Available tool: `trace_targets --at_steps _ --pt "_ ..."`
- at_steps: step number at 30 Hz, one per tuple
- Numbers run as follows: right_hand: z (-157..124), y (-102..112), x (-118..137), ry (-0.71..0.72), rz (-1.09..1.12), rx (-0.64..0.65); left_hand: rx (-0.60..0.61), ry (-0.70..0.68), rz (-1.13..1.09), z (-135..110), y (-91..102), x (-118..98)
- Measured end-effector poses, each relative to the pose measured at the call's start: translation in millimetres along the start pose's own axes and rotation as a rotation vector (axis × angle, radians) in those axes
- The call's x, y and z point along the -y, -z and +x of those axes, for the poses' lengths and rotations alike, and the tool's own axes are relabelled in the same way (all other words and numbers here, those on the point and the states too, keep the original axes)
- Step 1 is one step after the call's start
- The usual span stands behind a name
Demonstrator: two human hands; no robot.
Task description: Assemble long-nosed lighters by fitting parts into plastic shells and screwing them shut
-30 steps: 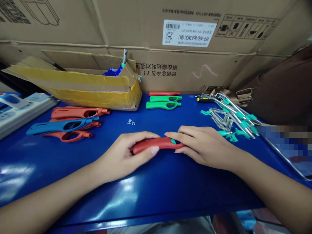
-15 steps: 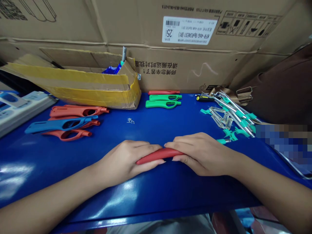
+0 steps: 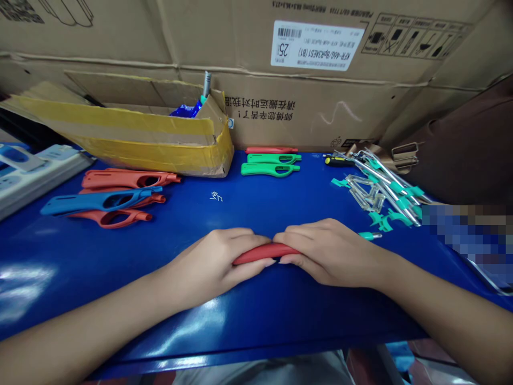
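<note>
Both my hands grip one red lighter casing (image 3: 264, 253) just above the front part of the table. My left hand (image 3: 228, 256) closes round its left end, thumb below and fingers on top. Its right end is covered by my right hand (image 3: 324, 248), which pinches it the same way. The two hands almost meet at the middle, so only a strip of the casing's smooth edge shows. By my right hand's knuckles lies a small metal tube with a green fitting (image 3: 369, 236).
Red casings (image 3: 128, 178) and a blue casing (image 3: 100, 201) lie left, before a taped cardboard box (image 3: 160, 155). Green casings (image 3: 270, 169) rest at the back. Right are metal tubes with green clips (image 3: 390, 184), clear plastic parts (image 3: 364, 192) and a screwdriver (image 3: 334, 160). A power strip (image 3: 36, 174) stands far left.
My left hand has shifted slightly right along the red casing, toward my right hand. Both still grip it. The view has tilted a little.
</note>
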State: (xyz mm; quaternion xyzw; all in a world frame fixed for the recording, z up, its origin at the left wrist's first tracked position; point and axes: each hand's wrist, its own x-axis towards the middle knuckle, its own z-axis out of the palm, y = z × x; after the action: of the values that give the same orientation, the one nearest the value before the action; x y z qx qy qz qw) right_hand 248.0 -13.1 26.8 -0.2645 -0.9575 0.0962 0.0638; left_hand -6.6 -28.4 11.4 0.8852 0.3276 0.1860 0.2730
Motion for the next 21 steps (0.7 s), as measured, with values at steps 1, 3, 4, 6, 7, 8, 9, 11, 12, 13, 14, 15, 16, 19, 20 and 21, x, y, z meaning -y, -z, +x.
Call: trace_targets --at_steps 1,3,4,6,7,8,9,11,12,13,14,15,16,19,20,21 --pt "0 0 0 -0.003 -0.011 0.006 0.000 0.003 0.015 0 0.5 0" --pt "0 1 -1 -0.016 0.001 0.013 0.014 0.001 0.049 0 1.9 -1" --pt "-1 2 -2 -0.027 0.007 0.002 0.022 -0.002 0.063 0 3.1 -1" --pt "-3 6 -4 -0.055 -0.014 -0.042 0.023 -0.008 0.076 1 6.6 0" --pt "-5 8 -6 -0.077 -0.040 -0.053 0.012 -0.008 0.075 1 8.8 2" --pt "-6 11 -7 -0.104 -0.070 -0.048 -0.008 -0.012 0.072 2 11.3 3" --pt "-7 14 -9 -0.137 -0.097 -0.021 -0.030 -0.016 0.068 2 13.6 5" --pt "-9 18 -12 -0.195 -0.131 0.057 -0.059 -0.022 0.063 3 17.3 8" --pt "-8 20 -13 -0.210 -0.139 0.089 -0.064 -0.021 0.060 3 18.3 8" --pt "-8 20 -13 -0.216 -0.143 0.105 -0.061 -0.018 0.057 3 18.7 8" --pt "-7 20 -13 -0.208 -0.142 0.112 -0.051 -0.011 0.055 2 18.4 7" --pt "-6 19 -13 -0.193 -0.137 0.114 -0.038 -0.001 0.059 1 17.5 6" --pt "-6 18 -12 -0.174 -0.132 0.109 -0.025 0.008 0.072 1 16.0 5" --pt "-5 12 -8 -0.112 -0.130 0.088 0.010 -0.005 0.158 -2 10.1 2" --pt "-5 10 -7 -0.099 -0.139 0.075 0.010 -0.020 0.188 -2 8.5 2" --pt "-4 8 -6 -0.092 -0.153 0.051 0.004 -0.035 0.211 -2 7.5 2"
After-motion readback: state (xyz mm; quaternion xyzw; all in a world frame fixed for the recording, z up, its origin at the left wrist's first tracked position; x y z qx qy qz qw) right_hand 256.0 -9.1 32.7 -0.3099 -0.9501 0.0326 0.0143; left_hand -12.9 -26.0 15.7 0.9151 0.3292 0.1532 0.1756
